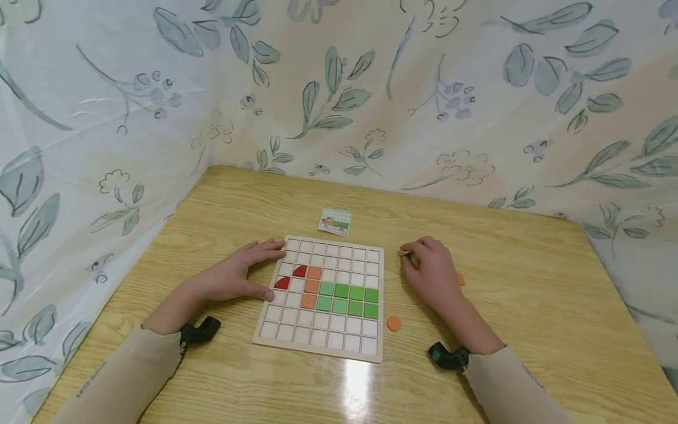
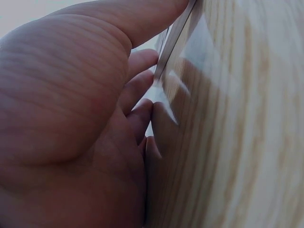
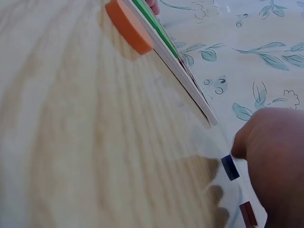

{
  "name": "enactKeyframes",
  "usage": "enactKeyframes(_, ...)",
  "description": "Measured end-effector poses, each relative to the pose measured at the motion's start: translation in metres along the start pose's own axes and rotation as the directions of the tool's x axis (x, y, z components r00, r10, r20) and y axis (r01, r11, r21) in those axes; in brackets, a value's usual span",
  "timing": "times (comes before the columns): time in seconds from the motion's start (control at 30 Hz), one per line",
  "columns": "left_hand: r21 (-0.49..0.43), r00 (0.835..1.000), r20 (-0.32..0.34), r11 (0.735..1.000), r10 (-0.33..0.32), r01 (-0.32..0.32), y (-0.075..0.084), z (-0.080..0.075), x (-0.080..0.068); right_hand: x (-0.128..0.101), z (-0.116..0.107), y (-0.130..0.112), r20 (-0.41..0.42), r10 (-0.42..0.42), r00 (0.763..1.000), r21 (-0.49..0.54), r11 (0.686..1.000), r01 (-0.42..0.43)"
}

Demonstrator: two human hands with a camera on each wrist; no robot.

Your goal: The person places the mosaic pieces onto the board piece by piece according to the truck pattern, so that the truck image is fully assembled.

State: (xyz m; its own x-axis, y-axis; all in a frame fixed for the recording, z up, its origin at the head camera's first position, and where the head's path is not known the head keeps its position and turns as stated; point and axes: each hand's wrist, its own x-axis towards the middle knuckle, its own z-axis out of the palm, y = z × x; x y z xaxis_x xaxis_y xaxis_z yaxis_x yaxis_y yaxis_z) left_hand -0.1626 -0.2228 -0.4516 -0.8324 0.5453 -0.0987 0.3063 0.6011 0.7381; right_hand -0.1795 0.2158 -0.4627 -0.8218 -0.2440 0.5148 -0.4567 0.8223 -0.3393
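Observation:
A square pale wooden grid board (image 1: 302,347) lies on the table with coloured tiles in its cells. My left hand (image 1: 235,274) is at its left side, fingers spread and thumb at the edge; the left wrist view shows the thumb (image 2: 156,16) against the board's side. Right of the board, my right hand (image 1: 431,271) has curled fingers and pinches a small dark tile (image 3: 230,167) near the thumb tip. On the board are red quarter-round tiles (image 1: 282,283), orange squares (image 1: 314,272), light green squares (image 1: 323,303) and green squares (image 1: 371,295).
An orange round tile (image 1: 394,323) lies just off the board's right edge. Partly behind my right hand is an orange piece (image 1: 461,279). A small picture card (image 1: 335,222) with a coloured grid lies beyond the board. Patterned cloth (image 1: 360,88) hangs behind the table.

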Motion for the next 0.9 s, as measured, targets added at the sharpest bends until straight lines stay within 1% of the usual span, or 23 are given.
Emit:
enactKeyframes(0.1,0.000,1.000,0.000,1.000,-0.001,0.001,-0.0005,0.0001,0.0008,0.0002,-0.0002,-0.0003,-0.009,0.018,1.000,-0.016,1.000,-0.018)
enactKeyframes(0.27,0.011,1.000,0.002,1.000,0.014,-0.014,-0.0016,0.0002,0.0016,-0.0010,-0.0005,-0.0014,0.014,0.036,0.999,-0.028,0.999,-0.036)
enactKeyframes(0.67,0.012,1.000,0.000,1.000,0.012,-0.012,-0.0009,-0.0007,0.0003,0.0006,-0.0002,-0.0024,0.039,0.039,0.998,0.030,0.999,-0.040)
enactKeyframes(0.9,0.018,1.000,-0.004,1.000,0.004,-0.004,-0.0004,0.0001,0.0010,-0.0007,-0.0010,-0.0013,0.027,0.053,0.998,-0.035,0.998,-0.052)
